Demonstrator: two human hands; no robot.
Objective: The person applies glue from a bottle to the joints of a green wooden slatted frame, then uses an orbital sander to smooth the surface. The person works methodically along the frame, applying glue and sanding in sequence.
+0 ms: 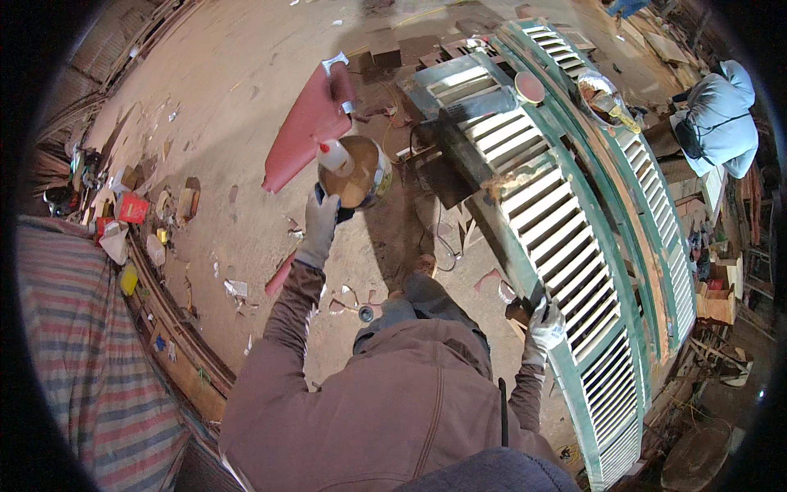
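Observation:
My left hand (320,223), in a grey glove with dark fingertips, grips the near side of a round tub (384,176). A white bottle (335,157) with a red cap leans inside the tub over a tan-brown surface. At the near edge of a green louvered shutter (566,361) with pale slats, my right hand (547,325) is closed in a pale glove. A dark brown piece (518,312) shows at its fingers; its kind is unclear. Beyond the tub, a sheet of dark red sandpaper (307,123) lies curled on the floor.
More green shutters (656,189) lie alongside, bearing a round pinkish lid (529,88) and a foil-lined container (602,94). A person in a light blue hooded top (717,123) bends at the far right. Striped cloth (82,344) hangs at left; scraps litter the floor.

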